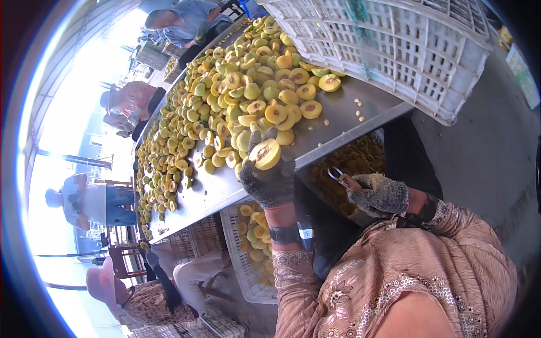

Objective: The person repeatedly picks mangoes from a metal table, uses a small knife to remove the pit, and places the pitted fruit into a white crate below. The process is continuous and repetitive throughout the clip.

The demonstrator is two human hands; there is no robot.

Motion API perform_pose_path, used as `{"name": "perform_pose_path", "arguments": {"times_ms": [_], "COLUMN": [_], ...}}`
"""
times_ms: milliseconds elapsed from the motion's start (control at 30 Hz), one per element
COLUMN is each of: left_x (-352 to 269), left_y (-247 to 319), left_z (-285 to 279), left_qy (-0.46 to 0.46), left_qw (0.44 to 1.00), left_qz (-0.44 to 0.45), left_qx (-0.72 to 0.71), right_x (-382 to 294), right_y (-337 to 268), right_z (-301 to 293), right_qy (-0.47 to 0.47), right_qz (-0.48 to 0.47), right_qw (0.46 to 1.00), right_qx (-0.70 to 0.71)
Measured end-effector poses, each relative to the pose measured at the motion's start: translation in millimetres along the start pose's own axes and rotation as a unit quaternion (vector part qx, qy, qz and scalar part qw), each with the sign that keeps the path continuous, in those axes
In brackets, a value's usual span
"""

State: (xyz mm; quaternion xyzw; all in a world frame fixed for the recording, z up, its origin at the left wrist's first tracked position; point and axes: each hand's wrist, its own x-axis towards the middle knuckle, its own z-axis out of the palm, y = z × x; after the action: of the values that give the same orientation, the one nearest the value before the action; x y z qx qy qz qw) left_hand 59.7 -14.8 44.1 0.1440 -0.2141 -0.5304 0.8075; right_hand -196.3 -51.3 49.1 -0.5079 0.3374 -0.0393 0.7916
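My left hand (272, 181), in a dark knitted work glove, holds a halved yellow stone fruit (265, 154) over the table's near edge. The fruit's cut face and brownish pit hollow show. My right hand (376, 195), in a worn grey glove, grips a small pitting tool (338, 175) by its handle. The tool's curved metal loop points toward my left hand, apart from the fruit. Beyond my left hand, a large heap of halved yellow-green stone fruit (236, 97) covers much of the metal table (215, 194).
A white plastic crate (380, 46) stands at the table's right end. Below the edge are a crate (249, 291) of fruit halves and a container of brownish pieces (353, 164). Loose pits (359, 113) lie on the metal. Several people are around the table's far and left sides.
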Motion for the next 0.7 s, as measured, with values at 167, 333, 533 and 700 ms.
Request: {"name": "perform_pose_path", "arguments": {"times_ms": [167,333,533,700], "left_x": [-31,-52,-69,-83], "left_y": [-25,-36,-51,-56], "left_z": [2,7,5,5], "left_qy": [0.111,0.148,0.100,0.058], "left_qw": [0.950,0.960,0.926,0.768], "left_qz": [0.092,0.058,0.092,0.168], "left_qx": [0.276,0.229,0.353,0.615], "right_x": [-13,-11,4,23], "right_y": [-4,-6,-9,-14], "right_z": [3,11,22,40], "right_qy": [-0.021,0.004,0.015,0.128], "right_qz": [-0.027,-0.077,-0.117,-0.282], "right_qw": [0.999,0.995,0.990,0.932], "right_qx": [-0.011,-0.062,-0.072,-0.189]}}
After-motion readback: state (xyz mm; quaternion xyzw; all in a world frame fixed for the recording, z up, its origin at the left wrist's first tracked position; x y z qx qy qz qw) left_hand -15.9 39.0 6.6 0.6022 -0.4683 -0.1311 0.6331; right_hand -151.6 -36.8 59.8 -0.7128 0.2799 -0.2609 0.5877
